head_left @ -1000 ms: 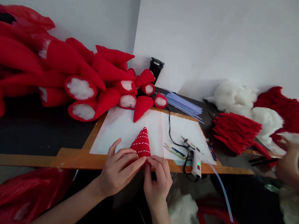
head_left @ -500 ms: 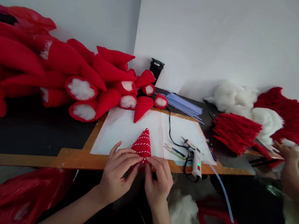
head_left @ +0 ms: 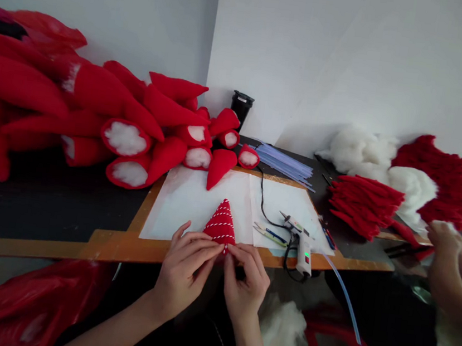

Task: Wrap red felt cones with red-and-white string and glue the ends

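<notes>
A small red fabric cone (head_left: 221, 223) points away from me at the front edge of the table, with red-and-white twisted cord wound around it in slanting rows. My left hand (head_left: 186, 263) pinches its lower left side, fingertips at the cord near the base. On the lower right, my right hand (head_left: 248, 279) pinches the cone close to the left fingertips. The fingers hide most of the base. To the right, a white glue gun (head_left: 300, 243) with a lit green switch lies on white paper (head_left: 193, 202), a glue stick trailing from its back.
Stuffed red cones (head_left: 128, 138) pile up at left. Glue sticks (head_left: 285, 163) and a black container (head_left: 242, 107) stand behind the paper. Thread snips (head_left: 269, 234) lie beside the glue gun. At right are red fabric pieces (head_left: 366, 203), white stuffing (head_left: 360, 149) and another person's hands (head_left: 446, 238).
The cone and both my hands have shifted very slightly, the right hand a little to the right. The other person's hands at far right have moved a little.
</notes>
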Available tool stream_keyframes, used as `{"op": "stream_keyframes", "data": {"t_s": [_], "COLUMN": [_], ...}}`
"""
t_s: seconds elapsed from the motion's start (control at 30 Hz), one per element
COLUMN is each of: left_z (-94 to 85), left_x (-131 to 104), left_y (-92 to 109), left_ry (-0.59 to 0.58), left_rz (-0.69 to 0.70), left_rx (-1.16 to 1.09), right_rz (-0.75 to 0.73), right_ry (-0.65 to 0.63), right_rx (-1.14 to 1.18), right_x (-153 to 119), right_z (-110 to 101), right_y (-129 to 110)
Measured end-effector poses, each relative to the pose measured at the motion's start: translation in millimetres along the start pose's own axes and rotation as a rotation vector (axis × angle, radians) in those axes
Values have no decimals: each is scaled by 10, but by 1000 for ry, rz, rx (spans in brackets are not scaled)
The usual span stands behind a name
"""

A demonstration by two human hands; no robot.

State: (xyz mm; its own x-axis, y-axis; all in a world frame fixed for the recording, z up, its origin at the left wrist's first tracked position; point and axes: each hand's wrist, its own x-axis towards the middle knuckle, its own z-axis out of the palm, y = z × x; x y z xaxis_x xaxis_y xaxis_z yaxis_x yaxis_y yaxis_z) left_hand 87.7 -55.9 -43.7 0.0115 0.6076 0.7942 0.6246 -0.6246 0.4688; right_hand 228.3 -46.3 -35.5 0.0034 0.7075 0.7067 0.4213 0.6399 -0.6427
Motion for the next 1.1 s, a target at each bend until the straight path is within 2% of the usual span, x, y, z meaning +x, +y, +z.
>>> {"op": "stream_keyframes", "data": {"t_s": [0.2, 0.43, 0.87, 1.1], "left_z": [1, -26, -26, -106], "left_x": [1, 26, 20, -46], "left_y": [0, 21, 10, -1], "left_ry": [-1, 2, -34, -3], "left_rz": [1, -73, -53, -128], "left_rx": [10, -3, 1, -99], "right_rz": [3, 62, 69, 224], "right_ry": [10, -49, -118, -37], "right_rx": [22, 42, 64, 159], "right_x": [-15, -5, -7, -128], "right_z": [10, -16, -20, -23], "right_y": [8, -18, -18, 69]}}
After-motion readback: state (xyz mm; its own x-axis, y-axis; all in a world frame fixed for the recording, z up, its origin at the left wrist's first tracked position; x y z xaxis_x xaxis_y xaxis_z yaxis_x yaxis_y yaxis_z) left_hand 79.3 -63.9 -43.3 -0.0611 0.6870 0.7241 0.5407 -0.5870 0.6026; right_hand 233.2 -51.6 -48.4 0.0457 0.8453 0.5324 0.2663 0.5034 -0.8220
